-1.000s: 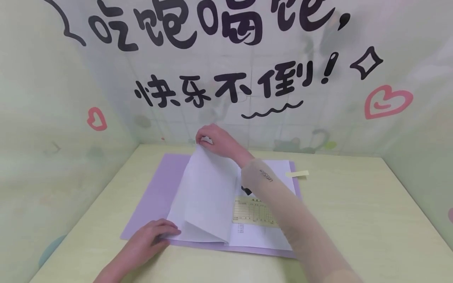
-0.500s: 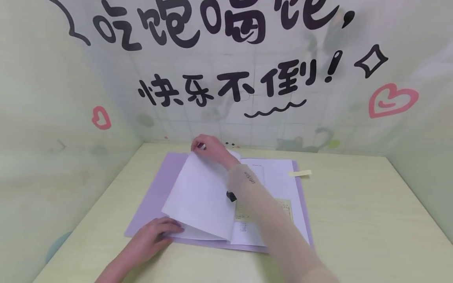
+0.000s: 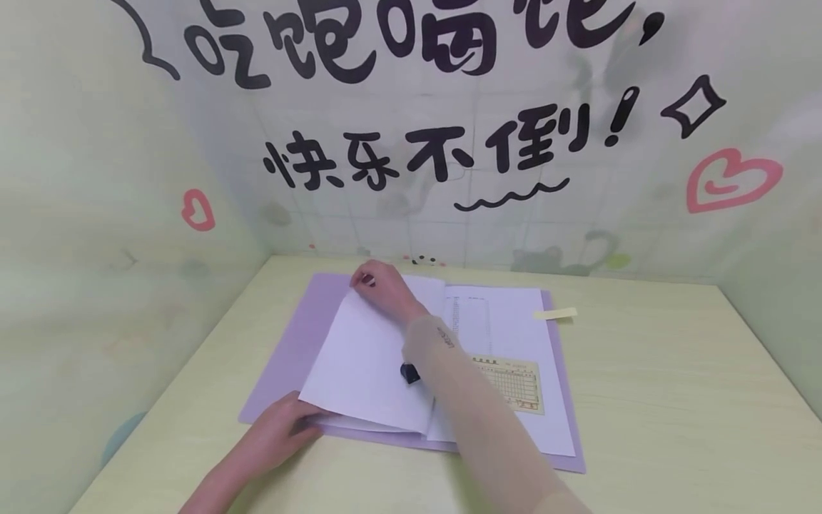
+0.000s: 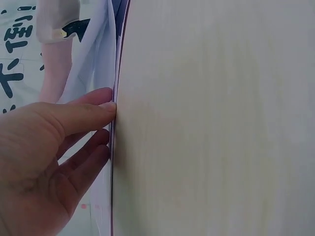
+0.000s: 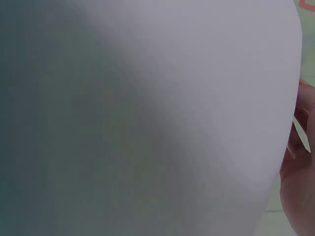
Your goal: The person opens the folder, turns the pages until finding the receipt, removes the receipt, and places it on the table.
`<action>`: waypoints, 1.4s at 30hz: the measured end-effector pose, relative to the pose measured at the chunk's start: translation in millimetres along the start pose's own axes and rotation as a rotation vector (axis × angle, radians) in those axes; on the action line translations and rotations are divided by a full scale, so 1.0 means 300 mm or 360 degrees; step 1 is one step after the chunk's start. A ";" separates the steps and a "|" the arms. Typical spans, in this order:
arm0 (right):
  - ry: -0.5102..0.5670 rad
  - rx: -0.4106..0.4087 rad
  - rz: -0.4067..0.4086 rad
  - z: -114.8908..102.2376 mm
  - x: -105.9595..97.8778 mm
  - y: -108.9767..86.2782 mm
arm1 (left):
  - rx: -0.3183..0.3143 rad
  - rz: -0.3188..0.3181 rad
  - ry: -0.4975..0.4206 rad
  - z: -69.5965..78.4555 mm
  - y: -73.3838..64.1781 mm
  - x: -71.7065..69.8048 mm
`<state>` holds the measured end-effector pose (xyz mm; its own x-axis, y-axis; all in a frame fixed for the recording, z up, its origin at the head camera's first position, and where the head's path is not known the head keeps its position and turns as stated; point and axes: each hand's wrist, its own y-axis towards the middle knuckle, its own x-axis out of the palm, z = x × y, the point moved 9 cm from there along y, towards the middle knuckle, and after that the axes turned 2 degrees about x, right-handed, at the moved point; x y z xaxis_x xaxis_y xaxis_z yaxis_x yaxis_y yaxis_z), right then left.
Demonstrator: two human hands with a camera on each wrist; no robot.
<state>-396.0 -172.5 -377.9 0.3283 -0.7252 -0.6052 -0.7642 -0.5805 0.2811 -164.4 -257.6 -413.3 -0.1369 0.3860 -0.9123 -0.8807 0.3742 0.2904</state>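
Observation:
A purple folder (image 3: 292, 339) lies open on the table with white sheets inside. My right hand (image 3: 387, 291) pinches the far outer corner of a white page (image 3: 366, 357), turned over onto the left side; its near edge stands a little off the sheets beneath. In the right wrist view that page (image 5: 211, 88) fills most of the frame. At the near edge of the folder's left half, my left hand (image 4: 49, 152) grips the folder with the sheets in it, thumb on the edge and fingers behind it. Some of its fingertips are hidden under the page in the head view.
A yellowish printed form (image 3: 523, 385) lies on the right-hand sheet, partly covered by the right sleeve (image 3: 475, 400). A pale yellow paper strip (image 3: 557, 313) sticks out past the folder's right edge. Printed sheeting (image 3: 424, 228) walls the table (image 3: 661, 385) at the back and sides.
My right hand has come down and toward me, laying the page farther over to the left and flatter. My left hand keeps its place at the folder's near edge. The view has shifted slightly.

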 end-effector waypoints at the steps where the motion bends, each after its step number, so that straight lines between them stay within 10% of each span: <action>1: 0.0003 -0.0003 0.0023 0.004 0.003 -0.003 | -0.0027 -0.0005 0.0004 -0.004 0.001 0.001; 16: -0.0026 0.0079 0.0114 0.049 0.058 -0.028 | -0.0488 -0.0025 -0.0611 -0.098 -0.010 0.033; 25: -0.0054 0.0101 0.0141 0.062 0.090 -0.028 | -0.0253 0.0073 -0.0431 -0.062 -0.007 0.010; 42: -0.0224 0.0114 0.0012 0.076 0.111 -0.052 | -0.0264 0.0068 -0.0288 -0.046 -0.005 0.007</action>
<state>-385.7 -179.2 -419.6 0.2448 -0.6675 -0.7032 -0.8058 -0.5434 0.2353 -169.6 -268.9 -419.7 -0.1054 0.5488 -0.8293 -0.9403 0.2165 0.2627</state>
